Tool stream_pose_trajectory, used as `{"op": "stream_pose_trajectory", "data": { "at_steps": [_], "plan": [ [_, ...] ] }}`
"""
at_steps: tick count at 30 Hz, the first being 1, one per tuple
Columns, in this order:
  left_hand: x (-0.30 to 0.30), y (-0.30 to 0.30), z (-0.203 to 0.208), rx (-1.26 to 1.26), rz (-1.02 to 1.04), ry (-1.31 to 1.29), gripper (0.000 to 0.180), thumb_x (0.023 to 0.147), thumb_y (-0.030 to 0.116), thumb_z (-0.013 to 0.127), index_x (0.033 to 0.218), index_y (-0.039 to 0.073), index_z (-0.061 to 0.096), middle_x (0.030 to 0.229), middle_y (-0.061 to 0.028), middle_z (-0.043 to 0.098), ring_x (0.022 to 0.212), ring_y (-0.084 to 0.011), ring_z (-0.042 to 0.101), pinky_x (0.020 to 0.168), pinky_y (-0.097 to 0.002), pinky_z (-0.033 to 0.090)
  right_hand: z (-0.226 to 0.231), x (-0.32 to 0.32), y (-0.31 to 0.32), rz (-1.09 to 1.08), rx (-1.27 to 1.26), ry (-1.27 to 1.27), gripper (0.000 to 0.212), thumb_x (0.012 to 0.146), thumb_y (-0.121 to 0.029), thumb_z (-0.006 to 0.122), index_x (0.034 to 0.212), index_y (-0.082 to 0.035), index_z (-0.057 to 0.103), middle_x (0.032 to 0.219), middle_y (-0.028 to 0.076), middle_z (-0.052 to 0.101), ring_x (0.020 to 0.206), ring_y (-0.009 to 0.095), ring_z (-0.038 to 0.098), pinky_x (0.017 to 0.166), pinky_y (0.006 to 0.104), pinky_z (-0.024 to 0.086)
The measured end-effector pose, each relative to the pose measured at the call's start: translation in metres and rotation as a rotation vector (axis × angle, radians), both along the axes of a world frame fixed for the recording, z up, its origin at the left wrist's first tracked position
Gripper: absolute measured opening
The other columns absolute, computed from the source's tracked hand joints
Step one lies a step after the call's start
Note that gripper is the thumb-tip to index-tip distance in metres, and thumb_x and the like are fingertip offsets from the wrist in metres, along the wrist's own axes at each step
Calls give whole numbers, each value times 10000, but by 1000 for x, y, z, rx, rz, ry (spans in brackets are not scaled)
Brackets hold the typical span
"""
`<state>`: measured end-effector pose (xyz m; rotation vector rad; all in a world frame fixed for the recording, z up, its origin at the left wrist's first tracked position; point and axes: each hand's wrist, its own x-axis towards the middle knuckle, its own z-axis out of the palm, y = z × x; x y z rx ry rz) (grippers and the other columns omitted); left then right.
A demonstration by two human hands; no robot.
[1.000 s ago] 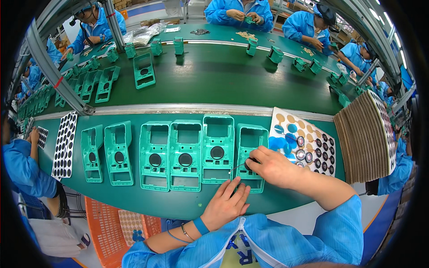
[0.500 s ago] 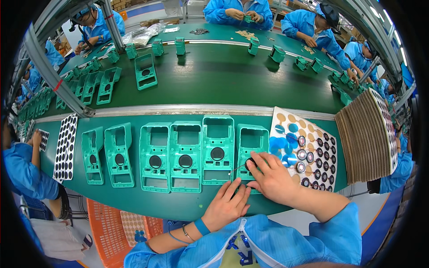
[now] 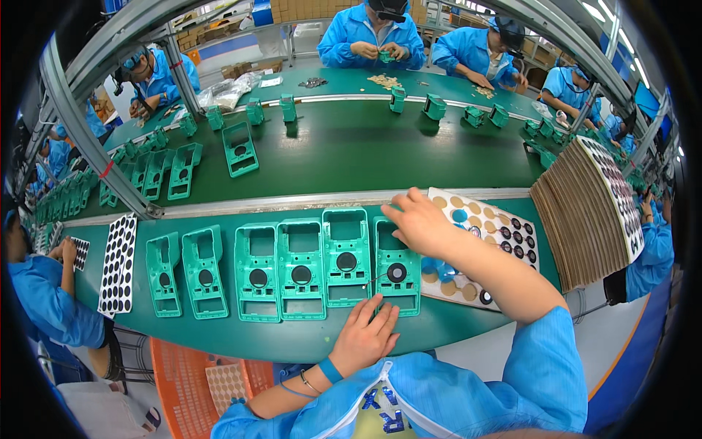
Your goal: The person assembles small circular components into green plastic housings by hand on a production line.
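The rightmost green plastic housing (image 3: 409,305) lies on the bench with a round black speaker (image 3: 396,273) in its middle. A thin wire runs from the speaker toward the housing's left edge. My left hand (image 3: 363,338) rests at that housing's lower left corner, fingers loosely spread, near the wire's end. Over the housing's top right corner, my right hand (image 3: 428,225) is raised with fingers apart and nothing visible in them. Beneath my right forearm is a white sheet (image 3: 444,291) carrying speakers, tan round stickers and blue film discs, partly hidden.
More green housings (image 3: 300,309) with black discs stand in a row to the left. A black-dotted sheet (image 3: 117,267) lies beyond them. Stacked cardboard sheets (image 3: 585,219) rise at right. A metal rail (image 3: 292,199) borders the green conveyor (image 3: 329,157). Co-workers sit around; an orange basket (image 3: 172,380) is below.
My right hand has lifted off the speaker and moved up and away, leaving it uncovered in the housing. My left hand stays by the lower edge. The whole view has shifted slightly.
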<state>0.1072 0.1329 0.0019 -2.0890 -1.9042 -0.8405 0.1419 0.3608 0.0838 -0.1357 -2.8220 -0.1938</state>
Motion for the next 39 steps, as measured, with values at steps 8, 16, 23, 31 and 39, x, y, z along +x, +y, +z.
{"op": "stream_pose_trajectory", "data": {
  "at_steps": [8, 16, 23, 31, 39],
  "plan": [
    [-18, -17, 24, 115, 31, 31, 517, 692, 218, 676, 1173, 85, 539, 1273, -157, 436, 1179, -307, 411, 953, -447, 364, 57, -19, 39, -38, -63, -295, 183, 716, -104, 549, 869, -19, 601, 878, 150, 611, 883, 291, 590, 770, 387, 481],
    [-104, -81, 131, 394, 606, -198, 299, 740, 27, 534, 1032, -27, 562, 1155, -179, 481, 1069, -293, 463, 942, -384, 329, 32, -50, 161, -870, -812, -51, 228, 739, -187, 603, 676, 32, 607, 600, 121, 619, 464, 216, 605, 430, 337, 514],
    [-102, -80, 125, 428, 568, -450, 190, 843, 73, 461, 973, -35, 549, 1111, -151, 473, 1032, -248, 460, 910, -357, 350, -7, -66, 172, -1015, -1192, 186, 299, 789, -226, 562, 730, 67, 577, 592, 128, 605, 438, 197, 582, 418, 306, 494],
    [-90, -73, 130, 518, 12, -1005, 163, 853, 113, 447, 892, -14, 543, 1011, -137, 484, 913, -222, 474, 826, -337, 385, 62, 111, 97, -616, -969, -125, 160, 760, -183, 609, 757, -25, 634, 629, 75, 611, 546, 140, 574, 511, 289, 466],
    [-30, 12, 125, 159, -93, -750, 155, 702, 4, 603, 857, 5, 612, 823, -110, 576, 793, -226, 530, 712, -322, 431, 4, 175, 23, -674, -719, -313, 241, 720, -282, 650, 837, -76, 609, 756, 96, 630, 747, 263, 607, 675, 351, 470]
  ]
}}
